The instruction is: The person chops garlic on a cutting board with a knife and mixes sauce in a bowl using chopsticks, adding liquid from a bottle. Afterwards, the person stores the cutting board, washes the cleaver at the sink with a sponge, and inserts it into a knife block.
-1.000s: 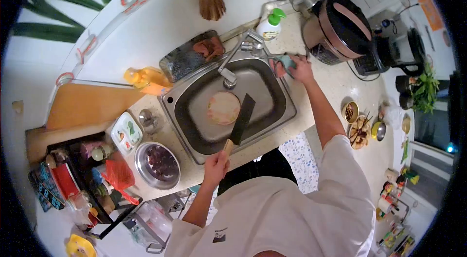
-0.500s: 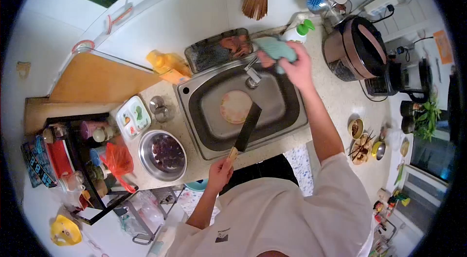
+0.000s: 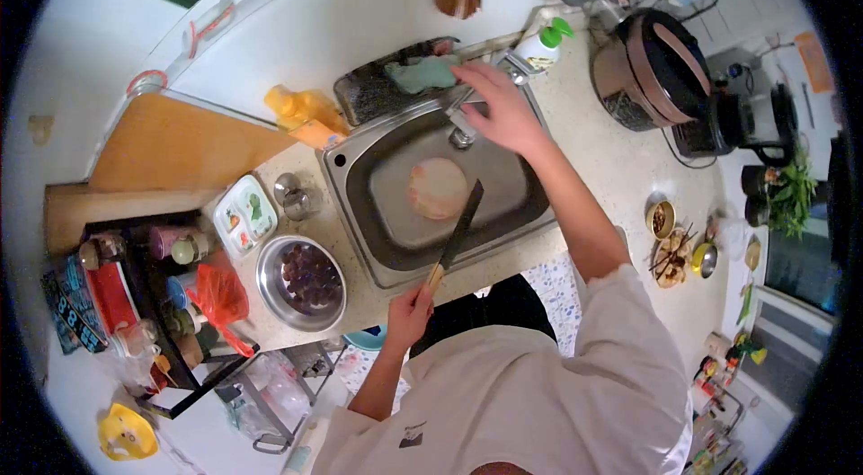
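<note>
My left hand (image 3: 411,315) is wrapped round the light handle of a kitchen knife (image 3: 460,230), its dark blade pointing up over the sink (image 3: 382,270). My right hand (image 3: 501,106) is over the faucet (image 3: 461,127) at the back rim, fingers extended and apart. Just left of its fingertips, a pale green cloth (image 3: 424,73) lies on a dark tray (image 3: 361,97) behind the sink. Whether the fingers touch the faucet lever is hard to make out. A round pale plate (image 3: 438,188) rests on the sink bottom, below the knife tip.
Left of the sink stand a metal bowl of dark red pieces (image 3: 311,306), a divided white plate (image 3: 244,214) and a glass (image 3: 298,202). Yellow bottles (image 3: 301,111) stand behind. A pump bottle (image 3: 541,51) and a rice cooker (image 3: 647,71) are at the right.
The green cloth has gone from my right hand to the dark tray. That hand has moved left and over the faucet. The knife has turned, so its blade looks narrower.
</note>
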`<state>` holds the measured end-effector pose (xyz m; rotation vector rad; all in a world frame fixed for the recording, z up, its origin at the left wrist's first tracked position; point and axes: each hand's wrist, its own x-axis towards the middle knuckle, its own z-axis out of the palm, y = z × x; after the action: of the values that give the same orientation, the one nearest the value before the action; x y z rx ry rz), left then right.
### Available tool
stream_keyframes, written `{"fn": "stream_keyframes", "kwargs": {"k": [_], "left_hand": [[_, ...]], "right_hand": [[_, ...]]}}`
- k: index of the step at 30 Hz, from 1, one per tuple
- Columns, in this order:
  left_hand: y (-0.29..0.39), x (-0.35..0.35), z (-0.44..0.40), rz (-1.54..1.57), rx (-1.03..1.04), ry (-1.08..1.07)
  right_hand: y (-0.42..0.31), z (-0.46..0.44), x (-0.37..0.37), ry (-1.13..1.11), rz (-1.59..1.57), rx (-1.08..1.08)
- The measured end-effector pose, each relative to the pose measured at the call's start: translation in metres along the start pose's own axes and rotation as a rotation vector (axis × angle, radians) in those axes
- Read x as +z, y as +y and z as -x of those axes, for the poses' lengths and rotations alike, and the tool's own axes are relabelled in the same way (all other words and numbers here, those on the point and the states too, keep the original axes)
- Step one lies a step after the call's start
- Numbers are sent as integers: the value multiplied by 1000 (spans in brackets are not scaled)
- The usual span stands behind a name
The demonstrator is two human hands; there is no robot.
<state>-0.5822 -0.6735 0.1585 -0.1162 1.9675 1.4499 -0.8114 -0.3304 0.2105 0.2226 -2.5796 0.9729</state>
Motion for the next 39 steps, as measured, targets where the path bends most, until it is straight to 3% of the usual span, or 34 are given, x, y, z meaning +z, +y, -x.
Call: {"fn": "stream_keyframes", "kwargs": {"k": [1, 3, 7, 9, 10, 12, 16, 19, 22, 25, 34, 37, 39], "left_hand": [[2, 1, -3, -94, 29, -15], [26, 12, -3, -230, 114, 26], [52, 47, -5, -428, 416, 38], [82, 69, 4, -519, 417, -85], [94, 83, 9, -568, 423, -152], [103, 118, 19, -530, 521, -264], [106, 195, 60, -600, 715, -450], [85, 256, 97, -477, 774, -615], [77, 317, 154, -557, 790, -772], [60, 377, 208, -528, 637, -981], [4, 514, 344, -593, 554, -1330], [2, 546, 383, -694, 699, -1414], [-3, 566, 402, -720, 911, -1407]], "right_hand": [[-8, 27, -21, 10, -100, 46], [-17, 99, -54, -47, -105, 351], [-39, 261, -89, 116, -106, 507], [-71, 321, -104, 187, -170, 601], [-91, 342, -110, 234, -195, 619], [-126, 371, -125, 381, -15, 447], [-174, 445, -144, 523, 155, 469], [-203, 501, -175, 548, 296, 493], [-230, 566, -201, 607, 380, 558], [-254, 629, -222, 704, 457, 641], [-328, 789, -292, 968, 818, 852], [-340, 826, -304, 1007, 864, 947], [-345, 848, -313, 1007, 832, 1009]]}}
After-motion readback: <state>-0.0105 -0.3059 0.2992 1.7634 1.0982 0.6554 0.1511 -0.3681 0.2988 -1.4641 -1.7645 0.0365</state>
